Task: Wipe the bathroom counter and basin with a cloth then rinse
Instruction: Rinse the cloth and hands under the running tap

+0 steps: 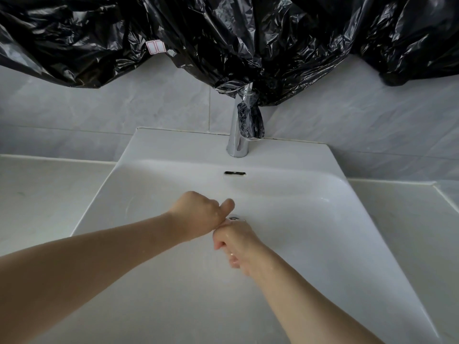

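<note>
Two fisted hands, left (198,209) touching right (233,240), each grip pressed together, over one basin (310,219); one faucet (239,130).

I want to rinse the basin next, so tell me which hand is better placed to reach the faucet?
Probably the left hand. It sits higher in the basin, closer to the faucet, with nothing between them. The right hand is lower, partly tucked under the left by the drain.

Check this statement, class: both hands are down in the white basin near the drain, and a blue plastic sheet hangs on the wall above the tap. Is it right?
One detail is wrong: the plastic sheet is black, not blue, as the head view shows. The rest holds: the left hand and right hand are in the white basin near the drain, below the tap.
</note>
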Demonstrator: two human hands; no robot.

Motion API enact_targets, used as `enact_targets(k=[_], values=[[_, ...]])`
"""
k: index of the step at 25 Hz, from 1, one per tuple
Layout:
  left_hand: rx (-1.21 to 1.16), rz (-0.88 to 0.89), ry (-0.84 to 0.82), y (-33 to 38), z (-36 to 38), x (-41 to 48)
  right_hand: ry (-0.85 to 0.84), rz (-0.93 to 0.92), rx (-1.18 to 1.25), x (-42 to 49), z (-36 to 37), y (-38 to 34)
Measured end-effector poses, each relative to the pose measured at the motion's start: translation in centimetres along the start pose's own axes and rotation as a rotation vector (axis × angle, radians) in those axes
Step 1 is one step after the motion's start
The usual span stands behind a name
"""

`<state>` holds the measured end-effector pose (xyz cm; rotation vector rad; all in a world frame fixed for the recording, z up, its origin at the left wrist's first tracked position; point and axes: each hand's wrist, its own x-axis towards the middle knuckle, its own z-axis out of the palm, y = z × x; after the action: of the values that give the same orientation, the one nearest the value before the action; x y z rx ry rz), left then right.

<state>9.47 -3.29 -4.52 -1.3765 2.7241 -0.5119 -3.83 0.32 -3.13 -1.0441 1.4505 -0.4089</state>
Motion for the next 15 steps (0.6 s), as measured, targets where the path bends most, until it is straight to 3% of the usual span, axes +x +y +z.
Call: enact_targets(k=[3, 5, 7, 9, 12, 15], values=[[0.022, 0.036, 0.051, 0.0, -0.8, -0.1, -0.199, 0.065, 0.202, -0.9, -0.3, -0.4], [0.013, 0.030, 0.107, 0.0, -0.3, 0.2, -0.232, 0.069, 0.251, -1.1, -0.3, -0.3], [-0.063, -0.054, 0.032, 0.9, -0.9, 0.0, -0.170, 0.011, 0.213, -1.0, -0.5, -0.2], [-0.219, -0.273, -0.016, 1.5, -1.6, 0.3, -0.031, -0.129, 0.104, -0.2, -1.3, -0.3], [-0.679, -0.653, -0.123, 2.9, -2.5, 0.0, 0.077, -0.259, 0.206, 0.7, -2.4, -0.8], [-1.308, -0.688, -0.046, 3.6, -2.3, -0.4, 0.253, -0.293, 0.476, 1.1, -3.1, -0.8]])
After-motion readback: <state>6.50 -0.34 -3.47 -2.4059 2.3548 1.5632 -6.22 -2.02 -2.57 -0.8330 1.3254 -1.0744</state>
